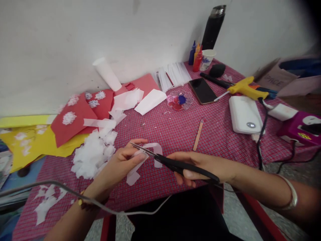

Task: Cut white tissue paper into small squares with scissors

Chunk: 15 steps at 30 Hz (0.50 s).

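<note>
Over the front of the checked cloth, my left hand (125,160) pinches a thin white paper strip (134,177) between thumb and fingers. One end of the strip loops out to the right and another part hangs below. My right hand (195,165) is wrapped around the handles of black scissors (180,164). Their blades reach left across the strip by my left fingers; whether they are fully closed is hard to see. Beside my left wrist lies a heap of cut white paper pieces (91,155).
A stick (198,135), a phone (203,91), a white power bank (245,114) and a yellow glue gun (242,87) lie on the right. Red paper (75,120) with white tufts sits at left. A pale cable (100,205) crosses in front of my left forearm.
</note>
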{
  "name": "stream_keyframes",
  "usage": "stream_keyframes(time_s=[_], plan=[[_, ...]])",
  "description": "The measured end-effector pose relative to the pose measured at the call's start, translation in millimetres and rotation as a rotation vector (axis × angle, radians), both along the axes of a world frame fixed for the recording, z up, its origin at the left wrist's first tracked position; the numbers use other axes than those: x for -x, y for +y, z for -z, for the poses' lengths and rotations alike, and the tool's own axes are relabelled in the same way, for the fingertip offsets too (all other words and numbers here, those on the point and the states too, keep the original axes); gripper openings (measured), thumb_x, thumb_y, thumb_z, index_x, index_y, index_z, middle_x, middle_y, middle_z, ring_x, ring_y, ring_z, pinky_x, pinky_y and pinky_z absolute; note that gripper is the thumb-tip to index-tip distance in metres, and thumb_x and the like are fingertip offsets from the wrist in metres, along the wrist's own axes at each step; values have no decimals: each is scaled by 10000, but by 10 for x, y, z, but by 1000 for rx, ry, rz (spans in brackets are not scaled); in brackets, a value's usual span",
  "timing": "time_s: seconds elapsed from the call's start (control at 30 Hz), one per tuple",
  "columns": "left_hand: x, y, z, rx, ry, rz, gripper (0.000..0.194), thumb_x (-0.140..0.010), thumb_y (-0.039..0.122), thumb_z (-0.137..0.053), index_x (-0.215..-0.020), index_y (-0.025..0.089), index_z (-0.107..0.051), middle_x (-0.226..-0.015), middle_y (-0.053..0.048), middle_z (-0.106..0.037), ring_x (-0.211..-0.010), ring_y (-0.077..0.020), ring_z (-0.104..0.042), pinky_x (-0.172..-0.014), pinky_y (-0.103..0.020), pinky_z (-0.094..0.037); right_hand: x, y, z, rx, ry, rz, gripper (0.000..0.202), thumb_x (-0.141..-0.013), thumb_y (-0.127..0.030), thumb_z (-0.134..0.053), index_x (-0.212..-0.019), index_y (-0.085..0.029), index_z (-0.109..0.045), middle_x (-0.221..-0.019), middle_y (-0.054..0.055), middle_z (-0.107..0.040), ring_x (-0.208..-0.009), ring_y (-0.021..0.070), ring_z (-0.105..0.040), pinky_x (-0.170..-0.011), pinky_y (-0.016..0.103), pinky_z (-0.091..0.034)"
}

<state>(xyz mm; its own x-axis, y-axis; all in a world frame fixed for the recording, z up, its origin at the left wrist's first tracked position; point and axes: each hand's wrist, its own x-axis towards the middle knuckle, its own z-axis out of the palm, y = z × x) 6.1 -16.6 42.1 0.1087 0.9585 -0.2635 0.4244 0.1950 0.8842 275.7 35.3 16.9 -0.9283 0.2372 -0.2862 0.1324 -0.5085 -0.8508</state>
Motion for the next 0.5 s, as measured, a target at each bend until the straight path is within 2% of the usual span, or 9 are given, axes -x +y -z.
stream_keyframes(time_s=[0.07, 0.13, 0.2, 0.3, 0.4, 0.5], plan=[[-9, 11, -3, 3, -16, -1, 232, -857, 400, -650, -754, 224, -762, -1297, -81, -634, -1310, -269, -465, -1041, -420, -406, 10, 5, 6, 5, -26, 37, 754, -750, -607, -744, -1301, -148, -509, -826, -4, -596, -599, 57, -520, -527, 179, -437], [-9, 11, 8, 26, -35, -1, 239, -857, 408, -652, -763, 220, -765, -1226, -87, -673, -1250, -263, -519, -1006, -398, -427, 24, 1, 34, 29, -60, 74, 723, -751, -569, -762, -1290, -150, -526, -792, -16, -592, -542, 40, -495, -474, 154, -406], [-10, 1, 40, 93, -65, -17, 257, -852, 428, -654, -768, 213, -765, -1015, -83, -728, -1029, -231, -624, -887, -355, -476, 37, -8, 74, 65, -101, 93, 659, -777, -530, -754, -1282, -166, -535, -760, -27, -588, -492, 30, -473, -423, 138, -367], [-31, -19, 115, 165, -158, -76, 270, -832, 438, -669, -754, 191, -747, -743, -43, -705, -725, -167, -617, -718, -298, -480, 47, -24, 129, 86, -112, 94, 630, -805, -526, -727, -1288, -177, -522, -747, -31, -581, -461, 32, -449, -393, 143, -335], [-26, -20, 155, 164, -233, -95, 270, -821, 413, -673, -708, 172, -712, -709, -31, -691, -673, -141, -596, -680, -270, -471, 42, -27, 154, 5, 10, 104, 701, -796, -585, -715, -1306, -156, -496, -839, 4, -585, -570, 56, -490, -499, 182, -402], [114, 30, 65, 152, -161, -118, 293, -827, 426, -651, -697, 166, -685, -671, -17, -663, -611, -122, -566, -606, -244, -445, 35, -3, 150, -76, 112, 100, 718, -831, -656, -630, -1308, -136, -499, -952, 56, -587, -722, 101, -528, -652, 246, -446]])
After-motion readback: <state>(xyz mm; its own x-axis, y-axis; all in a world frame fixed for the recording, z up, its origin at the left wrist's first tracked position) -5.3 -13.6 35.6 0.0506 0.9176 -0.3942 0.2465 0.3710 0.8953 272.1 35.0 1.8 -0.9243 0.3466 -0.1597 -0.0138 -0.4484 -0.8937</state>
